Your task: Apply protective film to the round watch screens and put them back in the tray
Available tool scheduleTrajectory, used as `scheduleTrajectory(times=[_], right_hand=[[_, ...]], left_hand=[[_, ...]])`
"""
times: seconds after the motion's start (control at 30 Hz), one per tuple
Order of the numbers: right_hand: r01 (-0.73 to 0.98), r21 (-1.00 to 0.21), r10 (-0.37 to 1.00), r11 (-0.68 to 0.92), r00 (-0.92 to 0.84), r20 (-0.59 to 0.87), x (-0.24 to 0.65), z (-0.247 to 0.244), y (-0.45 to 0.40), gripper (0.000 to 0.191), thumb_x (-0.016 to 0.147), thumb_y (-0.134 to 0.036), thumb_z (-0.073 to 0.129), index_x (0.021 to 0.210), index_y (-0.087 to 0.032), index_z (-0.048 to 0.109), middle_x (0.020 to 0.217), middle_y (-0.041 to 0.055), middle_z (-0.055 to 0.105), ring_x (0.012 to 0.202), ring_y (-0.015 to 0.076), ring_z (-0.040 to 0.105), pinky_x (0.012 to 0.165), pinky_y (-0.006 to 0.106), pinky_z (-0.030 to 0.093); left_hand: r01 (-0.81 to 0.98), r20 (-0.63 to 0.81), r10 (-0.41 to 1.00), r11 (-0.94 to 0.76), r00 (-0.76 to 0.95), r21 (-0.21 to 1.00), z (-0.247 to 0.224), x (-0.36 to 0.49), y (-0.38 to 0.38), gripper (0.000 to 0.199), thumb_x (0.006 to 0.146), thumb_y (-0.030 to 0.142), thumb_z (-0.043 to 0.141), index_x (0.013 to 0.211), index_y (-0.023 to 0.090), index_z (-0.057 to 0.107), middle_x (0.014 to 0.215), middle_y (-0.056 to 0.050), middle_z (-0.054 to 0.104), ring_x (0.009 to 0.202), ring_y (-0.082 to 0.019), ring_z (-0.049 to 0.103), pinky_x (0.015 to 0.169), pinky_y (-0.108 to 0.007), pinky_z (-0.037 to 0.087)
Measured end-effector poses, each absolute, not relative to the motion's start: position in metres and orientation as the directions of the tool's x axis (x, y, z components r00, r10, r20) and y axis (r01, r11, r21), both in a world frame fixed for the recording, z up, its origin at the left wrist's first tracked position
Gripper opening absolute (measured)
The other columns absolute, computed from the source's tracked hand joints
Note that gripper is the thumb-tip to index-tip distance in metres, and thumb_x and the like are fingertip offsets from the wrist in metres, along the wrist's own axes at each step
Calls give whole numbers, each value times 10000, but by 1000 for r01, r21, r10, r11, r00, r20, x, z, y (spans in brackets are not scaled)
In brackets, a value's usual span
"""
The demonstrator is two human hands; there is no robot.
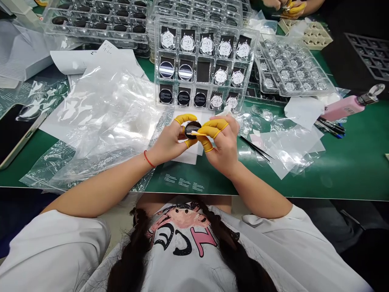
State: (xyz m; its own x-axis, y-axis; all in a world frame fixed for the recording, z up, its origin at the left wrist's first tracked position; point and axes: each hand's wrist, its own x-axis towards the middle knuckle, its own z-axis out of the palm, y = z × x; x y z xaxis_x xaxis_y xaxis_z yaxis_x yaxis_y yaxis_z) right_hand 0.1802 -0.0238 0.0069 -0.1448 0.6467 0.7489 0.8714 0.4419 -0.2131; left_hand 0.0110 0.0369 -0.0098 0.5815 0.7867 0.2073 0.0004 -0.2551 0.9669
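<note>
Yellow finger cots cover several fingertips of both hands. My left hand grips a round black watch part by its edge, its dark face with small white print turned up. Pinched in my right hand is a thin swab, whose white tip lies on or just over the dark face. Behind both hands a clear tray stands tilted up, with round silver watch parts and dark-faced ones in its compartments. One compartment in its middle row shows only a black insert.
Clear plastic bags cover the left of the green table. A phone lies far left. Black tweezers, pens and a pink bottle are at right. Stacked trays stand behind; another person's hands show at the top.
</note>
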Motion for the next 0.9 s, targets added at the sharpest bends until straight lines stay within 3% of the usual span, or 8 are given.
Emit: scheduleTrajectory(times=[0.3, 0.67, 0.9], right_hand=[[874, -246, 687, 419, -128, 715, 184, -2, -20, 192, 976, -333, 433, 1049, -275, 601, 1007, 66, 611, 1075, 259, 566, 1047, 568, 368], [861, -322, 720, 393, -71, 691, 188, -5, -14, 146, 964, -304, 420, 1031, -254, 540, 926, 55, 606, 975, 247, 568, 935, 492, 404], [828, -399, 742, 394, -31, 670, 192, 0, -10, 152, 974, -346, 438, 989, -250, 555, 899, 50, 634, 945, 234, 579, 874, 455, 429]], left_hand=[[-20, 224, 774, -264, 593, 964, -7, 12, 30, 490, 768, 244, 724, 1188, 196, 476, 861, 17, 644, 754, -107, 685, 707, -224, 551], [-17, 144, 749, -175, 647, 984, -16, 14, 32, 545, 777, 280, 740, 1229, 186, 450, 1009, -41, 677, 877, -163, 720, 771, -272, 576], [-35, 124, 687, -141, 716, 989, -22, 15, 36, 560, 785, 293, 750, 1248, 198, 448, 961, -30, 678, 825, -157, 709, 753, -289, 578]])
